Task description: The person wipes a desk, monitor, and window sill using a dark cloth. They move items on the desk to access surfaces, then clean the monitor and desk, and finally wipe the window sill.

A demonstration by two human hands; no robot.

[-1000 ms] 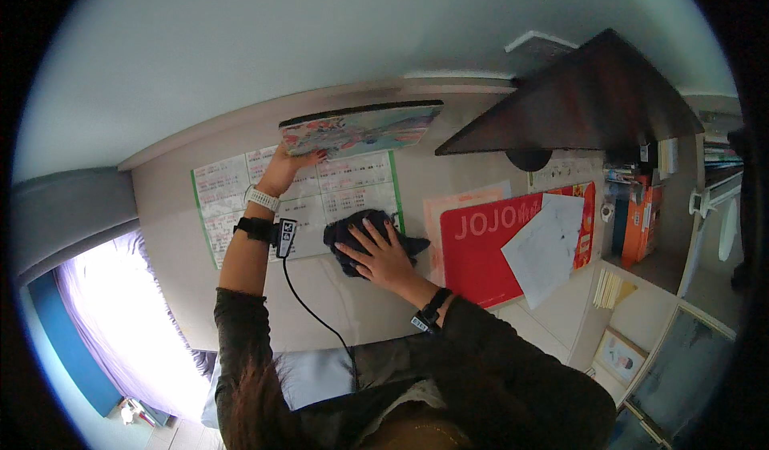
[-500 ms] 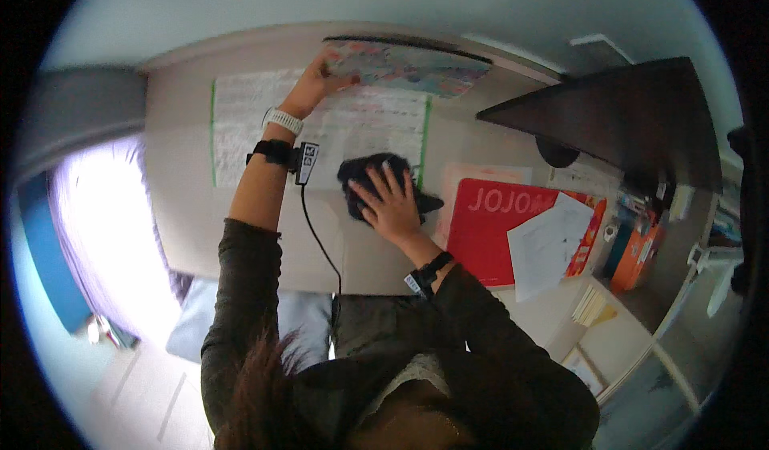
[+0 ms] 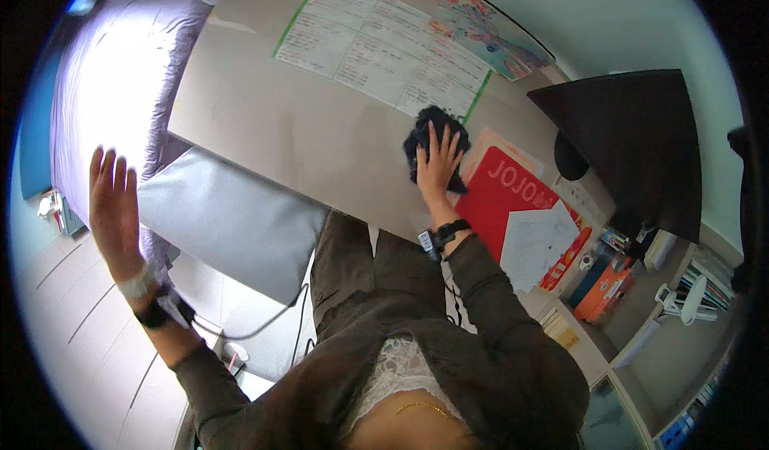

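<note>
Black cloth (image 3: 433,142), one crumpled piece, lies on the beige desk (image 3: 320,138) at about two o'clock from the middle of the view, and the right hand (image 3: 439,162) presses flat on top of it with all five fingers spread, palm down, not closed around anything. The cloth sits between a large printed chart (image 3: 384,46) at its eleven o'clock and one red box (image 3: 509,198) at its four o'clock, which it just touches. A single white sheet of paper (image 3: 538,242) rests on the red box. One colourful picture board (image 3: 493,38) lies beyond the chart at one o'clock, next to one dark monitor (image 3: 633,142) at three o'clock. The left hand (image 3: 114,210) hangs in the air at nine o'clock, well apart from the desk, open wide with fingers straight and holding nothing. Two wrist devices show, one on each arm; a cable runs from the left one. One grey cushioned seat (image 3: 232,226) sits below the desk edge at seven o'clock from the cloth.
</note>
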